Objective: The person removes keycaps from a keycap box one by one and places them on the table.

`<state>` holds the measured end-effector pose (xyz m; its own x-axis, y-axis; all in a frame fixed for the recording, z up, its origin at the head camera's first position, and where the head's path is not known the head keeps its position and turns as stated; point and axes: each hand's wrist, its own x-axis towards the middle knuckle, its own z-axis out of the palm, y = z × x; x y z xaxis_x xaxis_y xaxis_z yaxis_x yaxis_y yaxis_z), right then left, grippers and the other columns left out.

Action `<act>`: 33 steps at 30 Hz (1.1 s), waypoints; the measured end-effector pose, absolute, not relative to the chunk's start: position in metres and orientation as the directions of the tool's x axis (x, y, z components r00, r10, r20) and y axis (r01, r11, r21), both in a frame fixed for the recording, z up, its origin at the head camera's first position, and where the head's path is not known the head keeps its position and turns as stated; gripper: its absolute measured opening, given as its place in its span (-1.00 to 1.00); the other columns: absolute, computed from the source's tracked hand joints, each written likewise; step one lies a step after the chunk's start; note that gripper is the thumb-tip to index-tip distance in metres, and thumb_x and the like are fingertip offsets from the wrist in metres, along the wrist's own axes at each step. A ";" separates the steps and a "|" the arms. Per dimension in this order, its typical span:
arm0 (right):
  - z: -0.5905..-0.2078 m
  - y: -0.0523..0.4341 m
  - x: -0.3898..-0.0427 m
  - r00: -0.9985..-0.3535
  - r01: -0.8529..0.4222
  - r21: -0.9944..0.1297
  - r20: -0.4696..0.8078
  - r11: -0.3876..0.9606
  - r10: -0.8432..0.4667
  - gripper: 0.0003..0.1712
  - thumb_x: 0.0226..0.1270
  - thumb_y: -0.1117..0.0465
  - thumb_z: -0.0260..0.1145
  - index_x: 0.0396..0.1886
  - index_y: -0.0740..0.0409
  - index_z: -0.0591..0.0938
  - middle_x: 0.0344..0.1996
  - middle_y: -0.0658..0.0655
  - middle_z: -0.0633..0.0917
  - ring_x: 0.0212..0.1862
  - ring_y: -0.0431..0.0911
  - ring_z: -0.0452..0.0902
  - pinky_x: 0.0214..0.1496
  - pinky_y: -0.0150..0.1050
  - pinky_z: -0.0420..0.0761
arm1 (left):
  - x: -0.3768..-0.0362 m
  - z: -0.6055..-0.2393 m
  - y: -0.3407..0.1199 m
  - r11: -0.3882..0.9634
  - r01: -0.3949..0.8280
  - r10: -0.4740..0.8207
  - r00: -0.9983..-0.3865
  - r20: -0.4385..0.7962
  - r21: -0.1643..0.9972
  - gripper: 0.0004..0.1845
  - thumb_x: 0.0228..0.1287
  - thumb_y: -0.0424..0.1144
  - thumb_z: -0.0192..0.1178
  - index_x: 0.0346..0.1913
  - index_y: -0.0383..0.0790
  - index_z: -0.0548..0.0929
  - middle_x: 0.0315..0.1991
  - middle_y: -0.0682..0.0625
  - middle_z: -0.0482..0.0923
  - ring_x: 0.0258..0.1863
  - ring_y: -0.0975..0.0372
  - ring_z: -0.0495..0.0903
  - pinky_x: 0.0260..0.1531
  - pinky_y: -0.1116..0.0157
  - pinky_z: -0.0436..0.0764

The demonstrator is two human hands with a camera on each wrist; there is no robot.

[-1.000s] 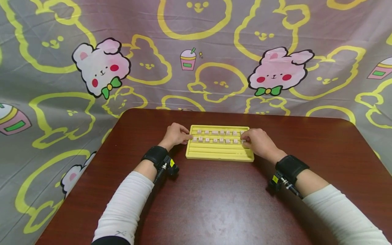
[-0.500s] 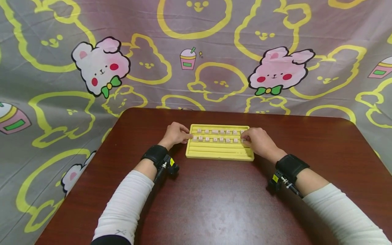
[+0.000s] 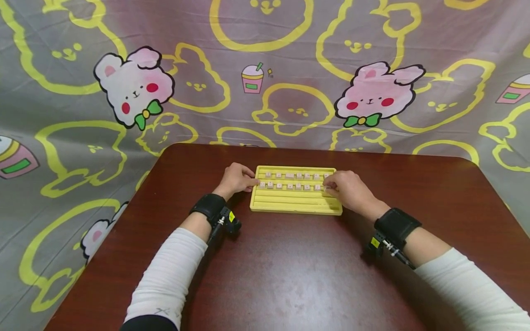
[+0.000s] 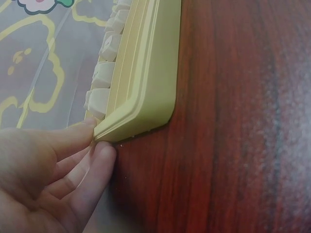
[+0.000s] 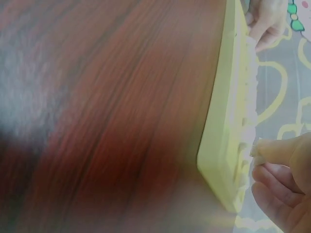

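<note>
Hands flank a shallow yellow tray (image 3: 295, 205) lying flat on a dark red-brown wooden table (image 3: 290, 276), toward its far edge. At the tray's left end, the left hand (image 3: 237, 179) has its fingers loosely curled, fingertips (image 4: 99, 150) touching the tray's corner. Small pale square tiles (image 3: 290, 186) stand in two rows in the tray's far grooves; its nearer grooves are bare. The tray's long axis runs left to right. At its right end, the right hand (image 3: 347, 190) pinches a tile (image 5: 256, 149) between thumb and fingertip.

Both arms fwd, sleeves white; left hand (image 3: 237, 179) fingers curled, right hand (image 3: 347, 189) fingertips pinched.
</note>
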<state>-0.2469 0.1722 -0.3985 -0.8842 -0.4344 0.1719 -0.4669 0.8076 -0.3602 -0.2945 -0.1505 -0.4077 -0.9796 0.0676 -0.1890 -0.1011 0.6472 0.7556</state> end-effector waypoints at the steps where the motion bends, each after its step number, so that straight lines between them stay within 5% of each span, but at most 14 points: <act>1: -0.397 0.171 -0.245 -0.883 -0.469 -0.362 0.171 0.805 -0.437 -0.79 0.26 0.31 0.42 -0.11 0.19 0.76 -0.20 0.14 0.78 -0.18 -0.05 0.65 -0.09 -0.07 0.71 | -0.295 -0.408 -0.151 0.647 -0.102 0.065 -0.980 -0.188 0.755 -0.63 0.22 -0.23 0.39 0.02 -0.39 0.68 -0.19 -0.28 0.74 -0.53 0.26 0.71 -0.44 0.36 0.75; 33: -0.388 0.112 -0.190 -0.697 -0.710 -0.353 0.234 0.609 -0.677 -0.92 0.24 0.25 0.45 -0.27 0.09 0.77 -0.36 -0.05 0.77 -0.26 -0.20 0.68 -0.22 -0.32 0.70 | -0.295 -0.408 -0.151 0.639 -0.097 0.072 -0.980 -0.185 0.763 -0.63 0.21 -0.25 0.40 0.01 -0.41 0.68 -0.18 -0.30 0.74 -0.56 0.28 0.69 -0.44 0.36 0.75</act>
